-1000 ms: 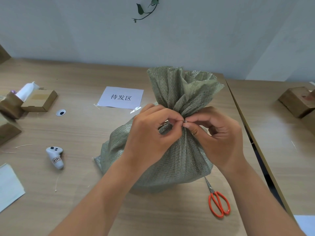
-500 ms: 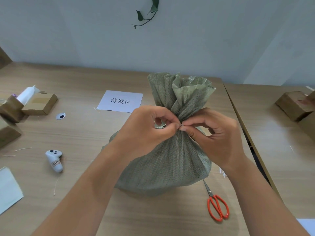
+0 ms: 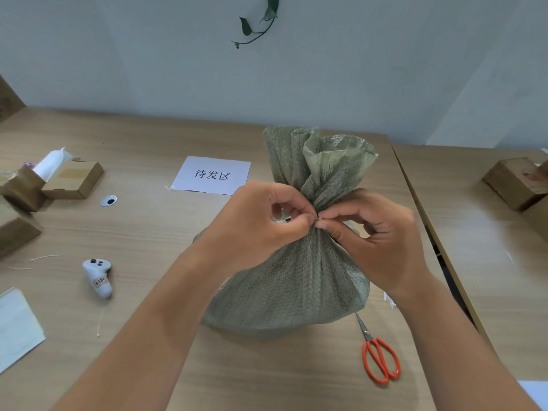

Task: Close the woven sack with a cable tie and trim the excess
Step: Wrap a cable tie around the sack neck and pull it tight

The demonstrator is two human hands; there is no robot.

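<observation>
A green woven sack [image 3: 296, 280] stands upright on the wooden table [image 3: 148, 232], its mouth gathered into a narrow neck with the loose top fanning out above. My left hand [image 3: 261, 223] and my right hand [image 3: 376, 232] meet at the front of the neck, fingertips pinched together on a thin pale cable tie [image 3: 318, 217] wrapped around it. Most of the tie is hidden by my fingers. Orange-handled scissors [image 3: 378, 357] lie shut on the table right of the sack's base.
A white paper sign [image 3: 212, 175] lies behind the sack. A small white controller [image 3: 98, 277] and loose cable ties [image 3: 100, 321] lie at the left, with cardboard boxes [image 3: 71, 180] further left. A second table [image 3: 489, 262] with boxes adjoins on the right.
The view has tilted up slightly, so the sack sits lower in frame. Both hands stay pinched at the neck, fingers shifting a little on the tie. The sack's top has narrowed.
</observation>
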